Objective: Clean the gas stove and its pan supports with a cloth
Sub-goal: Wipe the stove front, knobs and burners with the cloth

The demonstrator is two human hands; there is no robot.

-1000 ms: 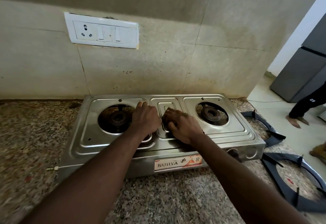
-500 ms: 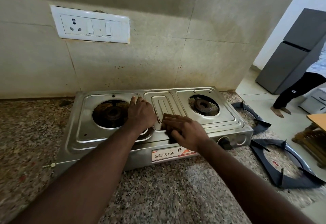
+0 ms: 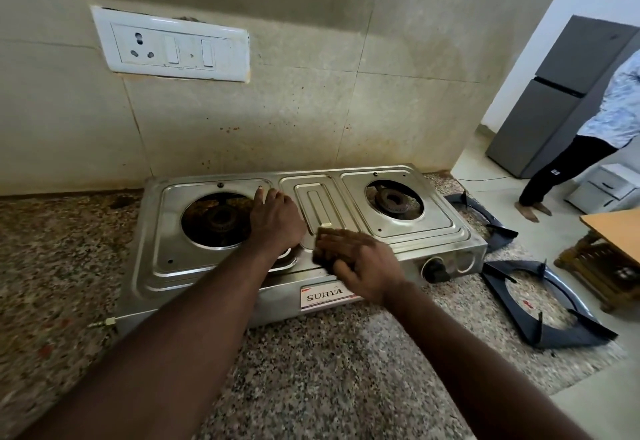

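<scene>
While the left hand (image 3: 277,223) stays planted by the left burner (image 3: 218,219) as half a second ago, the right hand (image 3: 360,263) has slid back off the stove's (image 3: 433,231) raised centre panel to its front edge, wrist now over the label. The head view has also swung right, so more of the fridge (image 3: 561,93) and a second person (image 3: 588,148) show. The cloth (image 3: 318,254) sits under the right fingers, only a dark patch of it visible at the fingertips, lying on the stove top's front lip between the two burners. The right hand lies palm down with fingers straight and slightly spread, pressing the cloth flat, not curled round it. The left hand is flat too, palm on the steel, fingers extended toward the back wall, touching the rim of the left burner well and holding nothing. Both forearms reach forward from the bottom of the view, left one straight, right one angled in from the right. The stove sits on the counter (image 3: 311,370) against the wall. Both pan supports are off it, lying on the counter to its right: one (image 3: 500,231) just beside the stove's right end, the other (image 3: 568,334) nearer the counter's front edge, by the knob (image 3: 433,270) corner.
</scene>
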